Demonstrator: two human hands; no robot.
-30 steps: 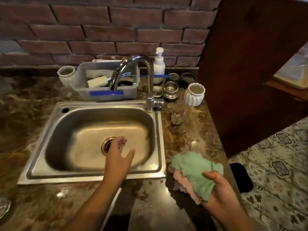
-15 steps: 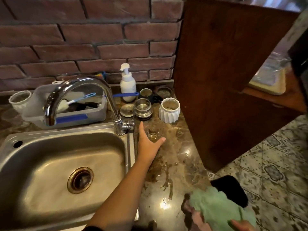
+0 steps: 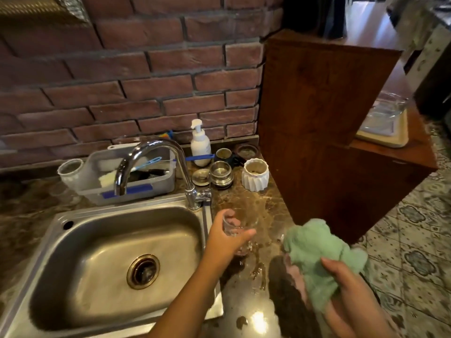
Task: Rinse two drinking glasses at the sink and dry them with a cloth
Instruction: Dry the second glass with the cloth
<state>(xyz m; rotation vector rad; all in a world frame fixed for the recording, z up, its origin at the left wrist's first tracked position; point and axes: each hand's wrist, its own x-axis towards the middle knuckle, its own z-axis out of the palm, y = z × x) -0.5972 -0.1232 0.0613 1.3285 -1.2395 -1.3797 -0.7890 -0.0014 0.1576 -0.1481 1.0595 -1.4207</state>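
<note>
— Now, item one, the drinking glass?
— One clear drinking glass (image 3: 231, 225), just right of the sink (image 3: 73, 217), beside its right rim and over the wet stone countertop (image 3: 235, 292). The left hand (image 3: 225, 240) holds it, with fingers and thumb curled round its wall. Whether its base touches the counter cannot be told.
— Item two, the cloth?
— One green cloth (image 3: 314, 250), bunched, farther right of the sink and apart from the glass. The right hand (image 3: 351, 285) grips it, thumb pressed on top and fingers closed into the folds beneath. A pink layer shows under the green.
— Fixtures behind the sink?
— Chrome faucet (image 3: 151, 148) at the back right rim, its spout arched over the basin. Grey caddy (image 3: 139, 191) behind the back rim, holding a sponge and a brush. White pump bottle (image 3: 200, 145), steel cup (image 3: 220, 172) and white ribbed pot (image 3: 255, 176) stand past the right rear corner.
</note>
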